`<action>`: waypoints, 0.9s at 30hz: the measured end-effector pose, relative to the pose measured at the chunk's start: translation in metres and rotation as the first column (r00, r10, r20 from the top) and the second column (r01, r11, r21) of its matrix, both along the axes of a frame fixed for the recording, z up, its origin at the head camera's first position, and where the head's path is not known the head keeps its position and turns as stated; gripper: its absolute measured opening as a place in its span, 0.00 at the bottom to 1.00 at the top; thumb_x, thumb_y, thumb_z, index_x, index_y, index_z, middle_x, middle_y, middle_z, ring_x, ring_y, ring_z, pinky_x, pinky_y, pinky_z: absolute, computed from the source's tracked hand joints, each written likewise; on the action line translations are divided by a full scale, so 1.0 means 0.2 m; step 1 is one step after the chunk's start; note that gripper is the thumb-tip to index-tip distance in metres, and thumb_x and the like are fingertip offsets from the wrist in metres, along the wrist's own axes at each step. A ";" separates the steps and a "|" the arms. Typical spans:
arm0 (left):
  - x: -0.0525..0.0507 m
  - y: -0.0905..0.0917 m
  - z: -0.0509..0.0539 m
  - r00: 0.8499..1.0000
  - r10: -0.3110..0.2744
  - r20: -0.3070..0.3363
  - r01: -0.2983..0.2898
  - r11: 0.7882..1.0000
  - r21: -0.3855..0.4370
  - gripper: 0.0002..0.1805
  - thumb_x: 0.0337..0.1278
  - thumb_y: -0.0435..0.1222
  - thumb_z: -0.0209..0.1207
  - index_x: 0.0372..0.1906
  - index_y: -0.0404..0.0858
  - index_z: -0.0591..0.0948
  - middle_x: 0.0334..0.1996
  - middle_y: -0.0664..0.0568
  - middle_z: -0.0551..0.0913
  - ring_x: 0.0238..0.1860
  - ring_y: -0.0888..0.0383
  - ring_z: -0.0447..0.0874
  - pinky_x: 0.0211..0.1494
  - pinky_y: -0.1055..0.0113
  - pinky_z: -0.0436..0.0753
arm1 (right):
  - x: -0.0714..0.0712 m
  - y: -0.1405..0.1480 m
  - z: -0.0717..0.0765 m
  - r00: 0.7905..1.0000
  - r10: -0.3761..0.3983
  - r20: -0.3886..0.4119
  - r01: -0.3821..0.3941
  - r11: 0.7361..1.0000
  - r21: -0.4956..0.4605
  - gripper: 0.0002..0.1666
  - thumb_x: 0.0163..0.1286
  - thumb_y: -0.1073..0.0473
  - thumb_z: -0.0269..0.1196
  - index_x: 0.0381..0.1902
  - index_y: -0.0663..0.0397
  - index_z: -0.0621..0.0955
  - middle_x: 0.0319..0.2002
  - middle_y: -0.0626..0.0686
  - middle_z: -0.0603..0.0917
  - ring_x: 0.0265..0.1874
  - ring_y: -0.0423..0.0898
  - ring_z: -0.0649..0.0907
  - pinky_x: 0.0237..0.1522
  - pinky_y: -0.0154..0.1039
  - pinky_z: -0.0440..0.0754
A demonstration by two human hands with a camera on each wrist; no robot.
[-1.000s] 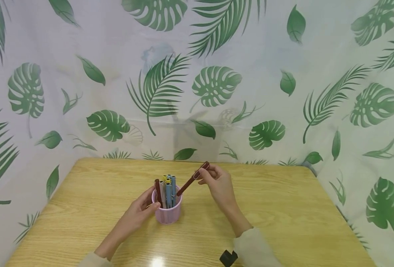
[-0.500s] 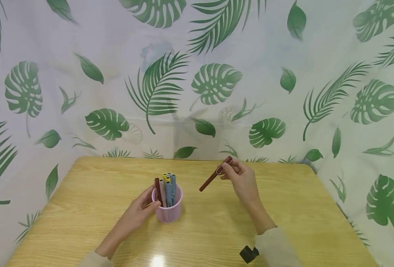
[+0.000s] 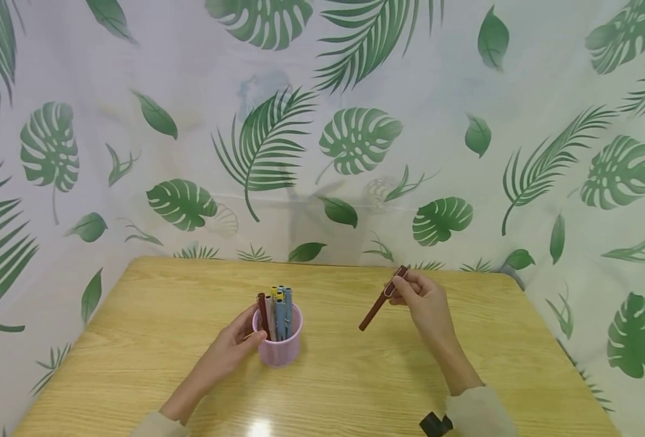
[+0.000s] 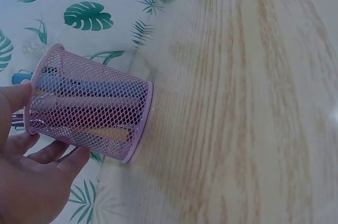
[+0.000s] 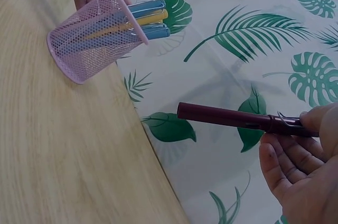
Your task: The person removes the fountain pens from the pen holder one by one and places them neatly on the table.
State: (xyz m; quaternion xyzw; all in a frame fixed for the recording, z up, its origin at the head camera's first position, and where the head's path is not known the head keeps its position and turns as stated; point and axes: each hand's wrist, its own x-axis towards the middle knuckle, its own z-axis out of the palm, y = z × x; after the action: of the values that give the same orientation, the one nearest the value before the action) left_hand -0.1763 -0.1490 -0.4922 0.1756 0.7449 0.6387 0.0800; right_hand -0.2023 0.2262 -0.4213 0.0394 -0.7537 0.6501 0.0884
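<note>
A pink mesh pen cup (image 3: pixel 280 353) stands upright on the wooden table, filled with several pens in blue, yellow, grey and dark red. My left hand (image 3: pixel 228 352) grips the cup's left side near the rim, thumb at the front and fingers behind, as the left wrist view also shows. To the right of the cup, my right hand (image 3: pixel 427 306) pinches a dark red pen (image 3: pixel 378 308) by its clip end. The pen is held in the air, tilted, its other end pointing down and left toward the table. In the right wrist view the pen's metal clip (image 5: pixel 288 121) lies beside my thumb.
The wooden table (image 3: pixel 322 400) reaches back to a white cloth backdrop (image 3: pixel 311 79) printed with green leaves, which also hangs along both sides. A small black object (image 3: pixel 434 425) shows by my right sleeve (image 3: pixel 480 413).
My right hand has drawn the dark red pen away from the cup's mouth and carried it rightward. My left hand keeps its hold on the cup, which has stayed in place.
</note>
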 end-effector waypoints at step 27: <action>0.02 0.00 0.02 1.000 -0.022 0.013 0.022 1.000 0.007 0.37 0.79 0.37 0.55 0.82 0.34 0.53 0.77 0.31 0.58 0.74 0.35 0.65 0.73 0.56 0.72 | 0.03 -0.12 -0.23 0.973 0.076 0.217 -0.063 0.996 -0.064 0.15 0.79 0.61 0.61 0.52 0.72 0.80 0.38 0.59 0.88 0.35 0.47 0.86 0.42 0.40 0.90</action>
State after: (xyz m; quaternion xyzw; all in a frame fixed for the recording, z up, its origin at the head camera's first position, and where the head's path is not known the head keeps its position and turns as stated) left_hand -0.1727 -0.1498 -0.4888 0.1800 0.7402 0.6413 0.0914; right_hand -0.1963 0.2024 -0.4677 -0.0086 -0.7382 0.6743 -0.0169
